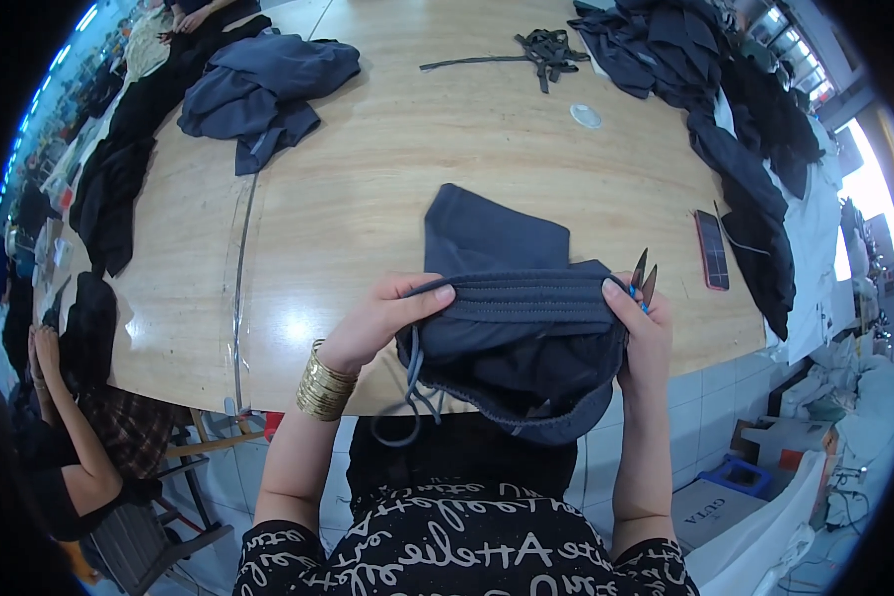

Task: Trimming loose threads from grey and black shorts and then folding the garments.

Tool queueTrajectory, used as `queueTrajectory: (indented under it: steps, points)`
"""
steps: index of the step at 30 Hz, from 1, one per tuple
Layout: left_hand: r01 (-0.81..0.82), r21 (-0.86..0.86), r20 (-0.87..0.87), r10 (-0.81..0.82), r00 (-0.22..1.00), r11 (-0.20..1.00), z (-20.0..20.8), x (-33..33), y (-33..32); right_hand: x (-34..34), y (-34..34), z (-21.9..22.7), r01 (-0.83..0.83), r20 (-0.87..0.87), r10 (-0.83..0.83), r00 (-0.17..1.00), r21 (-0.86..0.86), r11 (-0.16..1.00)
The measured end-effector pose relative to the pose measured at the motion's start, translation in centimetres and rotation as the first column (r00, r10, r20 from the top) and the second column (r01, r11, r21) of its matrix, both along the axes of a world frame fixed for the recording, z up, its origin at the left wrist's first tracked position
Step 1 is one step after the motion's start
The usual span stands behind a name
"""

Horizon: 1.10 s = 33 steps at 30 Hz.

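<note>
A pair of dark grey-blue shorts or trousers (517,343), with a stitched elastic waistband and a drawstring (414,368) hanging at the left, is stretched between my hands at the table's near edge. My left hand (392,316) pinches the waistband's left end, thumb on top. At the right end my right hand (641,323) grips the waistband and also keeps a small pair of scissors (645,278), blades pointing up and away. The waist opening faces me, and one leg lies flat on the table beyond. Fingers under the cloth are hidden.
The wooden table (368,199) carries a crumpled dark garment (268,84) far left, a tangle of dark cord (548,58), a pale round disc (585,116) and a phone (711,250) at right. Dark clothes (656,50) pile up far right. Another person (74,397) sits at left.
</note>
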<state>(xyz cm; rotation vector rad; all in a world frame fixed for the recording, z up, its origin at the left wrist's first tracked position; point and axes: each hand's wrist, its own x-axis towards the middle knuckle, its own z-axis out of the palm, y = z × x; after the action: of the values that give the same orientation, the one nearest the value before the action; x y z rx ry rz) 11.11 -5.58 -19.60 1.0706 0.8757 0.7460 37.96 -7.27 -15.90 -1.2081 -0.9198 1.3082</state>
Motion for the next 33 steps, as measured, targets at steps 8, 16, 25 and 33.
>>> queueTrajectory:
  steps: [8,16,25,33]
  points:
    - [-0.061,-0.111,-0.013,0.060,0.998,0.992,0.5,-0.3,-0.6,0.5,0.0,-0.3,-0.008,0.019,0.008,1.000,-0.033,0.999]
    - [-0.149,-0.266,0.200,0.205,0.958,0.952,-0.3,0.0,-0.7,-1.7,1.0,-1.1,-0.084,-0.010,0.084,0.996,-0.054,0.995]
    - [-0.245,-0.234,0.181,0.290,0.940,0.941,-0.5,-1.1,-0.6,-3.1,2.9,-1.8,-0.183,0.046,0.190,0.981,-0.123,0.975]
    - [0.100,0.645,-0.335,0.163,0.928,0.758,1.4,1.8,0.6,-3.8,3.5,-0.7,-0.357,0.064,0.371,0.926,-0.167,0.919]
